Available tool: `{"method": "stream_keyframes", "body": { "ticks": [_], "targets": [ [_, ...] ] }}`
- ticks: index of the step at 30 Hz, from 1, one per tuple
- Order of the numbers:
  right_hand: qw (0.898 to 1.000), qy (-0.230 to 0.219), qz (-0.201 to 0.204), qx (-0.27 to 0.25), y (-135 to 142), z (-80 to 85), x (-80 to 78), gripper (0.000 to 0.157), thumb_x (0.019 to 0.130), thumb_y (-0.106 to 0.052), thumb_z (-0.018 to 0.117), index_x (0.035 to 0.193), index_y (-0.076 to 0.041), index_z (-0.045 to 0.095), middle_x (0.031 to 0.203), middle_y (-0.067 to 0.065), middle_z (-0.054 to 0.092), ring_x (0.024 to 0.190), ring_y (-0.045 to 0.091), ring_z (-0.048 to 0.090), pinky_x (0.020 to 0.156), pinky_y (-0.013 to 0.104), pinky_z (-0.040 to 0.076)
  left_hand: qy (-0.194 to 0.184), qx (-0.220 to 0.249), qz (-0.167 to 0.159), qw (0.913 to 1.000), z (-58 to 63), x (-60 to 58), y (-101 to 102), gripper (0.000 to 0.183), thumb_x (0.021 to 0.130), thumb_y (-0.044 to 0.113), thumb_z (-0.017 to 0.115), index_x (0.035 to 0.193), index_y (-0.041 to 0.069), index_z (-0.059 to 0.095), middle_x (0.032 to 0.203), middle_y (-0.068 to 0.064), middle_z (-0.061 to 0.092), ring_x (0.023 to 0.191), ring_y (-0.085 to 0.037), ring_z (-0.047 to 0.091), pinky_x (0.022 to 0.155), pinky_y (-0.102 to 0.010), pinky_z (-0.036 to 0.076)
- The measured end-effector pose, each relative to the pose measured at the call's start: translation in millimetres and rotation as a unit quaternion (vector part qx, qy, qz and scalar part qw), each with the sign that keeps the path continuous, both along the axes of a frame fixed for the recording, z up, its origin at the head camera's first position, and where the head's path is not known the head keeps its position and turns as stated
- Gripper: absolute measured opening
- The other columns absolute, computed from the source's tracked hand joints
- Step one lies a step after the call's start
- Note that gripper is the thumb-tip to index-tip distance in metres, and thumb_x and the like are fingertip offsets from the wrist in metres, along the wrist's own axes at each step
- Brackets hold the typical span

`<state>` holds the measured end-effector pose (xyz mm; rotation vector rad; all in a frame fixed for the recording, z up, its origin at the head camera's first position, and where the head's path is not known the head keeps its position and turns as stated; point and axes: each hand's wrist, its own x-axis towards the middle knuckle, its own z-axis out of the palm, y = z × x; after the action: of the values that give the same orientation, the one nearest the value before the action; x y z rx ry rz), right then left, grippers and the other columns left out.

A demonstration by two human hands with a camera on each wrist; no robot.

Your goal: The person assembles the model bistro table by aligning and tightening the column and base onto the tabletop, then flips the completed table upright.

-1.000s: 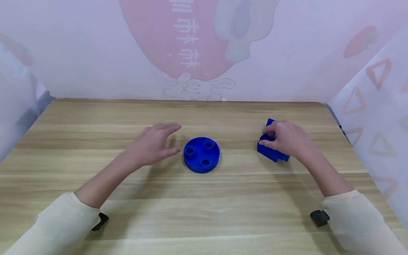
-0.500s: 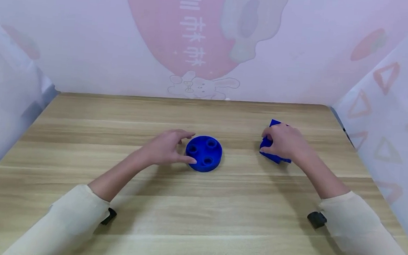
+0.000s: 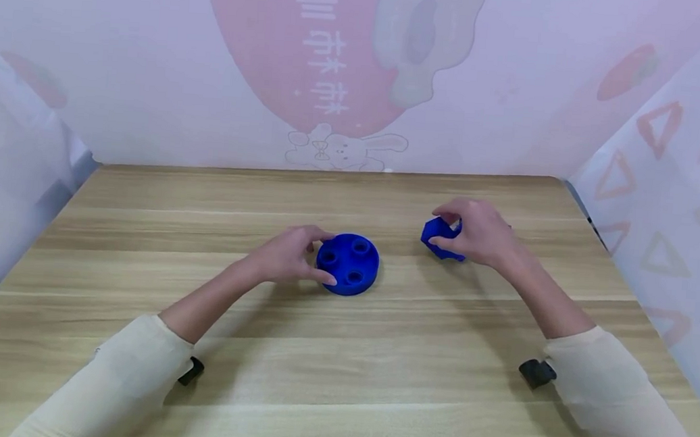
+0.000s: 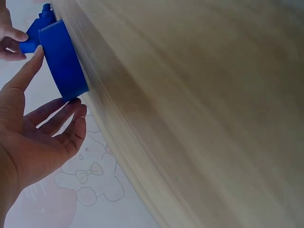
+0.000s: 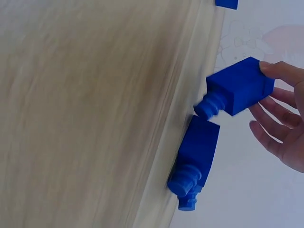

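A blue round disc (image 3: 345,262) with three raised ring-shaped sockets lies on the wooden table. My left hand (image 3: 286,253) grips its left side, thumb at the near rim and fingers at the far rim. To the right, my right hand (image 3: 477,233) pinches a blue block (image 5: 241,85) with a ribbed, screw-like peg on its end. In the right wrist view this block is lifted, its peg pointing toward the table. Below it, a second blue block (image 5: 198,142) with a similar peg lies on the table, largely hidden behind my right hand in the head view.
Another small blue peg (image 5: 187,203) shows beyond the lying block. The wooden table (image 3: 340,353) ends at a printed pink-white wall (image 3: 153,62); a patterned sheet (image 3: 688,174) hangs at the right side.
My left hand has moved right and taken hold of the disc. The right hand has lifted one blue block from the group and carried it slightly left.
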<state>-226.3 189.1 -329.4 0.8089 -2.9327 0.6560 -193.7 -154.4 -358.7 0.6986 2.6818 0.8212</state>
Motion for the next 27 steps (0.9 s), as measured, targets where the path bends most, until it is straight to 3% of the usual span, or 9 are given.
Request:
{"method": "stream_keyframes", "body": {
  "ticks": [6,15,27],
  "targets": [
    [0.997,-0.006,0.023,-0.073,-10.5,-2.0,2.7,0.039,0.084,-0.007,0.085,0.117,0.009,0.072,0.105,0.021,0.075,0.1,0.037,0.07,0.087,0.05,0.059,-0.009,0.008,0.006,0.9999,-1.9,-0.7,-1.1,0.078,0.081,0.032,0.091,0.141,-0.006,0.058,0.132,-0.021,0.066,0.102,-0.031,0.062,0.088,-0.042,0.055],
    [0.992,-0.014,0.044,-0.114,-32.0,7.5,10.1,0.039,0.084,-0.01,0.087,0.117,0.005,0.073,0.103,0.017,0.075,0.099,0.034,0.069,0.088,0.048,0.058,-0.016,0.025,-0.001,0.9996,-2.1,-4.8,-0.4,0.073,0.078,0.03,0.094,0.131,-0.006,0.062,0.117,-0.018,0.068,0.092,-0.028,0.061,0.083,-0.038,0.053],
    [0.987,-0.019,0.059,-0.148,-48.4,15.6,16.0,0.039,0.083,-0.013,0.088,0.116,0.003,0.075,0.104,0.015,0.076,0.097,0.032,0.07,0.088,0.048,0.058,-0.021,-0.01,0.004,0.9997,1.1,-0.7,1.6,0.081,0.083,0.033,0.09,0.144,-0.008,0.055,0.13,-0.022,0.066,0.1,-0.03,0.062,0.09,-0.041,0.054]
  ]
}}
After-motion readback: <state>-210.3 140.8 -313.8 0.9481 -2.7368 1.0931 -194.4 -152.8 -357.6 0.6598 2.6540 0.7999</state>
